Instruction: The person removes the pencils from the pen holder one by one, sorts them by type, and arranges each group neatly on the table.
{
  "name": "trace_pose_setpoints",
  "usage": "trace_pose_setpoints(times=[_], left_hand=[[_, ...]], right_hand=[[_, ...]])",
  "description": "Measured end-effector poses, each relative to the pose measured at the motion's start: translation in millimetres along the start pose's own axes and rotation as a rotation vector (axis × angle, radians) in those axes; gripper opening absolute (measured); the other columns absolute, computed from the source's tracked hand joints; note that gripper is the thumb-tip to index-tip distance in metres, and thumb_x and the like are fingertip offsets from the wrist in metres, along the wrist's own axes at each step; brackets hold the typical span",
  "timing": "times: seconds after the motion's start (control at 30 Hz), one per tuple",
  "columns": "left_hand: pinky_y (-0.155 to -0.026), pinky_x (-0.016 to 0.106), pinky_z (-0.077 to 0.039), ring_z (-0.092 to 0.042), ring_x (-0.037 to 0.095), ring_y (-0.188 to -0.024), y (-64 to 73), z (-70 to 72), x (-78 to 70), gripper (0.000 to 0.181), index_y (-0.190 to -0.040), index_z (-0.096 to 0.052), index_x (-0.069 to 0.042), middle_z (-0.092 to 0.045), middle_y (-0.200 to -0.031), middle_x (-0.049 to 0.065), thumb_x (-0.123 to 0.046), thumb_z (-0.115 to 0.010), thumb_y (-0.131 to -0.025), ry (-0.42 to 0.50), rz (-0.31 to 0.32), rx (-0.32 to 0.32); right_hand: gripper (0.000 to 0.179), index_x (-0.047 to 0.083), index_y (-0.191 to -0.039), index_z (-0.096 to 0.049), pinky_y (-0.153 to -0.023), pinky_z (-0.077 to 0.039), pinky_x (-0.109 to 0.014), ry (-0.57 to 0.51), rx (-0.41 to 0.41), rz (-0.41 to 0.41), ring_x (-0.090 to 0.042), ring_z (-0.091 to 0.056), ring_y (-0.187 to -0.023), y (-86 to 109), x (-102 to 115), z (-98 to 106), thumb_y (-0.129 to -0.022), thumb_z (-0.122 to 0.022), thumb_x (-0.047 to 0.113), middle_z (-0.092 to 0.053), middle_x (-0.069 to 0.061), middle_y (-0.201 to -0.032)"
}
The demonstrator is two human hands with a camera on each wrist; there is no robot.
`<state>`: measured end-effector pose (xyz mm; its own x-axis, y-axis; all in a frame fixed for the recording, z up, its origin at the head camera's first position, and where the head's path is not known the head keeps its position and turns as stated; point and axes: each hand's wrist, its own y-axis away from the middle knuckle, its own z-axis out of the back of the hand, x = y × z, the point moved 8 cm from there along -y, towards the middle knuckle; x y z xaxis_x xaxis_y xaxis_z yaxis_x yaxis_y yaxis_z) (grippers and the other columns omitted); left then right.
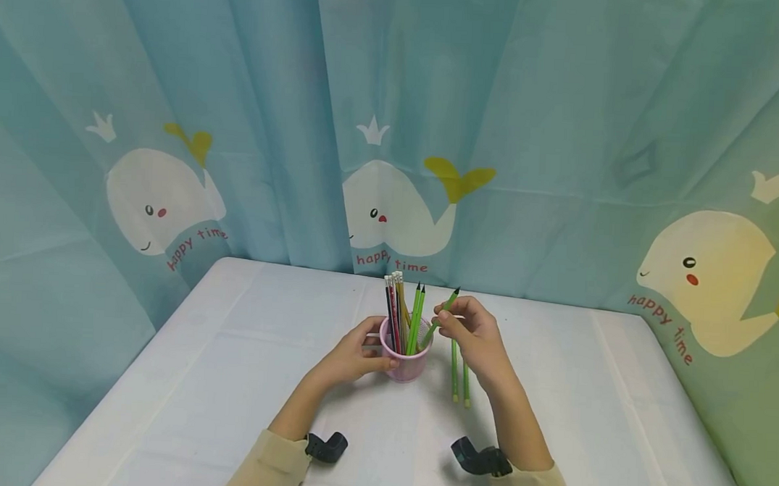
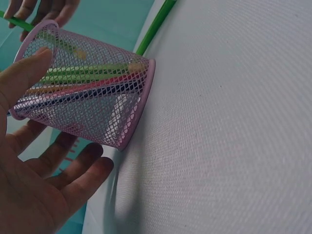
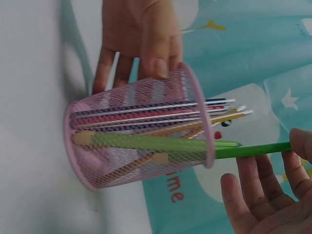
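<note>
A pink mesh cup (image 1: pixel 407 365) stands mid-table with several pencils upright in it: black, red, yellow and green. My left hand (image 1: pixel 366 355) holds the cup from the left, thumb (image 2: pixel 27 73) on the mesh near the rim and fingers (image 3: pixel 109 66) round the far side. My right hand (image 1: pixel 453 321) pinches a green pencil (image 1: pixel 441 317) near its upper end. The pencil is tilted, black tip up, and its lower end sits inside the cup (image 3: pixel 141 134). In the right wrist view the same green pencil (image 3: pixel 253 149) crosses the rim toward my right hand's fingers (image 3: pixel 297 144).
Two more green pencils (image 1: pixel 460 376) lie side by side on the white tablecloth (image 1: pixel 228 352) just right of the cup; one of these pencils (image 2: pixel 155 28) shows behind the cup (image 2: pixel 90 92) in the left wrist view. A teal whale-print curtain (image 1: pixel 394 127) hangs behind the table.
</note>
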<state>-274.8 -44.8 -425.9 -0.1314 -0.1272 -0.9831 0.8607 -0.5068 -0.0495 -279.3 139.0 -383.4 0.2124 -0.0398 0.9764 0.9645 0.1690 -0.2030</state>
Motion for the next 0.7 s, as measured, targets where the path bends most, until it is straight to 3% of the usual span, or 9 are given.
trace_pose_setpoints(times=[0.13, 0.37, 0.7], left_hand=[[-0.094, 0.05, -0.043, -0.047, 0.039, -0.117, 0.4, -0.1, 0.4, 0.07, -0.135, -0.033, 0.001, -0.042, -0.132, 0.022, -0.003, -0.072, -0.077, -0.005, 0.004, 0.001], [-0.095, 0.053, -0.04, -0.046, 0.04, -0.118, 0.5, 0.6, 0.9, 0.071, -0.135, -0.033, 0.001, -0.041, -0.133, 0.022, -0.003, -0.072, -0.076, -0.006, 0.006, -0.002], [-0.094, 0.048, -0.043, -0.046, 0.038, -0.118, 0.0, 0.4, 2.3, 0.072, -0.135, -0.034, -0.001, -0.042, -0.134, 0.02, -0.004, -0.073, -0.076, -0.022, 0.02, -0.007]], right_hand=[[0.03, 0.002, -0.105, -0.05, -0.087, -0.05, -0.042, -0.021, 0.008, 0.02, -0.03, -0.057, -0.102, 1.4, 6.8, 3.5, -0.09, -0.059, 0.025, -0.054, -0.023, -0.115], [0.03, 0.001, -0.103, -0.048, -0.087, -0.05, -0.041, -0.041, -0.022, 0.031, -0.029, -0.058, -0.101, 4.3, 19.3, 11.2, -0.09, -0.059, 0.026, -0.057, -0.017, -0.111], [0.022, 0.0, -0.101, -0.047, -0.087, -0.05, -0.04, -0.102, -0.073, 0.065, -0.032, -0.059, -0.098, 10.4, 37.8, 27.5, -0.091, -0.057, 0.018, -0.057, -0.017, -0.107]])
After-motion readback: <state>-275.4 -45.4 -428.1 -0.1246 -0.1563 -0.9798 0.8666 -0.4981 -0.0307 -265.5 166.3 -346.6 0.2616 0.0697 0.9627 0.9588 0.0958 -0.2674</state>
